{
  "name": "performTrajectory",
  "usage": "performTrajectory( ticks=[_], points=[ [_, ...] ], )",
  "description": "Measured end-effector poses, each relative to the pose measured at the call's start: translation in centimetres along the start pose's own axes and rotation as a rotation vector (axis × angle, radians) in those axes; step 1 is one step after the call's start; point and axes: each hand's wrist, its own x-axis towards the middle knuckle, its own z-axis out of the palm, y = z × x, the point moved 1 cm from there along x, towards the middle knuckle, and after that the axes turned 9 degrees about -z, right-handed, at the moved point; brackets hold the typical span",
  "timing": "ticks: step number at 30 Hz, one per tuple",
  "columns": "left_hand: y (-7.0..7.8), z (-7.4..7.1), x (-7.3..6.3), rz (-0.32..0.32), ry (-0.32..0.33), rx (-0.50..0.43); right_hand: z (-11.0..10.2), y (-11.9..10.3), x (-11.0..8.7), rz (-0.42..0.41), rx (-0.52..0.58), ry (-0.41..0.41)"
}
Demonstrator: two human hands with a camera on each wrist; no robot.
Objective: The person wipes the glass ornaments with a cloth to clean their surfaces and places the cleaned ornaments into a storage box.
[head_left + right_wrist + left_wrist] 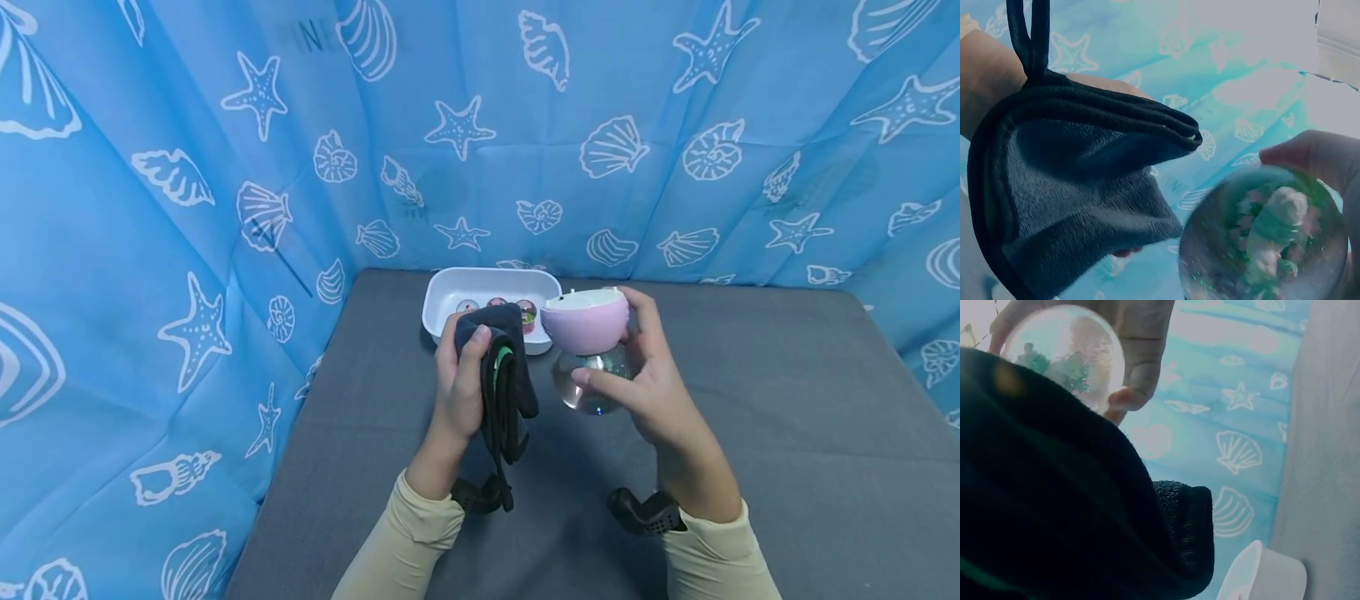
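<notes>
My right hand (652, 375) grips a snow globe upside down, its pink base (585, 323) on top and its clear glass ball (588, 383) below. In the right wrist view the ball (1266, 240) shows a pale figure amid green and pink bits. A folded dark grey cloth (510, 375) with black edging and a hanging loop is held in my left hand (461, 379), the thumb across its top. The cloth (1091, 181) is beside the globe; a small gap separates them in the head view. Most of the left fingers are hidden behind the cloth.
Behind the hands, a white tray (450, 283) holds several small globe-like items on the grey-covered table (787, 400). Blue curtains (487, 208) with shell and starfish prints hang along the back and left. Each wrist wears a black camera mount (645, 512).
</notes>
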Motion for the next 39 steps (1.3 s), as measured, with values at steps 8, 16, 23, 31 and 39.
performTrajectory(
  ticks=[8,16,23,31,39],
  points=[
    [-0.1,0.0,0.1,0.035,0.015,0.008,0.1,-0.5,0.0,-0.056,-0.296,0.045],
    [-0.3,-0.2,0.0,0.055,0.017,0.043,0.7,-0.7,0.0,-0.051,-0.349,0.154],
    [0.0,0.0,-0.2,0.096,0.019,0.06,1.4,-0.4,-0.1,-0.114,-0.384,0.148],
    [-0.1,0.1,-0.2,0.163,0.088,0.08,2.6,-0.3,-0.2,-0.221,-0.479,0.123],
    [-0.1,0.3,-0.4,0.124,0.055,0.076,3.4,-0.5,-0.3,-0.381,-0.605,0.029]
  ],
)
